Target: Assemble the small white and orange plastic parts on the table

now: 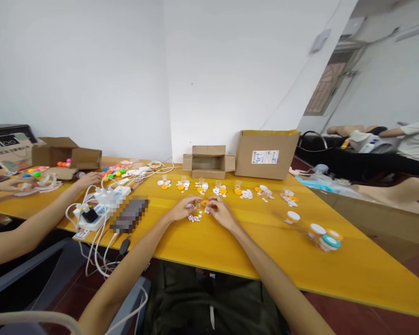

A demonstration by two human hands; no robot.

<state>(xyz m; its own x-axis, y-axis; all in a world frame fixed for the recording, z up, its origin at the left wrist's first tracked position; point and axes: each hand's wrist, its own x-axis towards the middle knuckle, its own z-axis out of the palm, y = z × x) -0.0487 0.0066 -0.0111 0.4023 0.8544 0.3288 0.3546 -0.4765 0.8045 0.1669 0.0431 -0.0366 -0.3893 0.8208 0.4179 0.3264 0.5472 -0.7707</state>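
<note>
Head view: both of my hands are at the middle of the frame, low over the yellow table (251, 251), their fingertips facing each other. My left hand (186, 208) is half curled, thumb and fingers at a clear cup (199, 205); whether it grips the cup I cannot tell. My right hand (219, 211) is loosely bent, fingertips beside an orange lid (205, 203); contact cannot be confirmed at this size.

Handling, in my judgement: steady the cup lightly with the left fingertips, since thin clear plastic may slip or tip; pick parts singly with the right; keep both wrists low so that nothing gets swept aside.

Position: the cup and orange lid lie between my two hands, the cup nearer the left, the lid nearer the right. Small white pieces (194, 218) lie loose just below them in the frame. Capped jars (317, 231) stand at the lower right, well apart from my right hand.
</note>
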